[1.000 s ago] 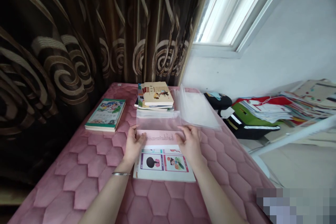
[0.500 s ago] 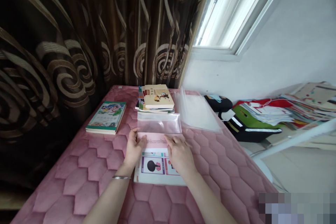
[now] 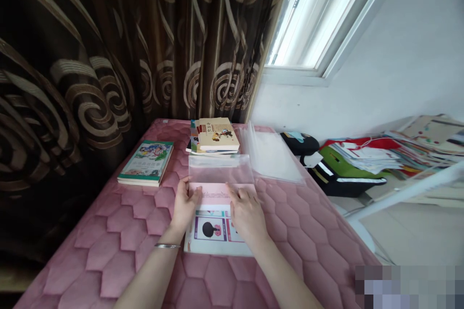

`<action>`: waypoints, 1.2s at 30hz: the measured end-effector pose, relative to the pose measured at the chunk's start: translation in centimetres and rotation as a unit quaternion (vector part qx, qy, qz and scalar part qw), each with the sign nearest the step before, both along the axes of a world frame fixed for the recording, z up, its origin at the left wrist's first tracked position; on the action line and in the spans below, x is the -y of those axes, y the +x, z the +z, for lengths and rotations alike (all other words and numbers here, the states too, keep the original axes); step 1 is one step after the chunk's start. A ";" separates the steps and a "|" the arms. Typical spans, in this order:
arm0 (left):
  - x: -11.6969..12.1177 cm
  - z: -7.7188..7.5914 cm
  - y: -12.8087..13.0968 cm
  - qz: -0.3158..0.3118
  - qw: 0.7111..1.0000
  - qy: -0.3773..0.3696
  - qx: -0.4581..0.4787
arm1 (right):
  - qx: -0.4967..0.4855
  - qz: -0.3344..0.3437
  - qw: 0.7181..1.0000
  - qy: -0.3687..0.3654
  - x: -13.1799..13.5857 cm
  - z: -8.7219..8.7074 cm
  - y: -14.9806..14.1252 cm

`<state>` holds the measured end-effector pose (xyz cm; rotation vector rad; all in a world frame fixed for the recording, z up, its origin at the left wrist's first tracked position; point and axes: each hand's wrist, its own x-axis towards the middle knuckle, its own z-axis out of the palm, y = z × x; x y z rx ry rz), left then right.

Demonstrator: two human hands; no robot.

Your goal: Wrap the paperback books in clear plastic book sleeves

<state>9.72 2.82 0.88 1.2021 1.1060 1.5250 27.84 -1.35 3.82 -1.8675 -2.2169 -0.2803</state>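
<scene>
A picture book (image 3: 212,231) lies flat on the pink quilted surface (image 3: 119,231), partly inside a clear plastic sleeve (image 3: 220,169) whose far end sticks out past the book. My left hand (image 3: 184,205) rests on the book's left edge with its thumb on the page. My right hand (image 3: 246,212) lies flat across the middle of the cover, fingers stretched toward the sleeve's edge.
A stack of books (image 3: 213,136) stands just beyond the sleeve. A green book (image 3: 147,161) lies to the left, a pile of clear sleeves (image 3: 271,154) to the right. Dark patterned curtains (image 3: 126,43) hang behind. Bags and papers (image 3: 362,159) lie at right.
My right hand has slid from the book's right edge leftward onto the middle of the cover. My left hand has stayed in place.
</scene>
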 end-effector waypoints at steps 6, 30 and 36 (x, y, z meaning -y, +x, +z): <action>-0.1 -0.2 0.0 0.009 1.000 0.002 -0.007 | -0.037 -0.016 0.998 0.039 -0.3 0.0 -0.2; -0.3 -0.2 0.0 -0.011 0.999 0.012 0.030 | -0.653 -0.065 0.754 -0.042 -3.8 -3.6 6.0; -0.2 -0.1 0.0 0.007 1.000 0.009 0.005 | -0.688 -0.049 0.724 -0.023 -4.1 -3.5 5.6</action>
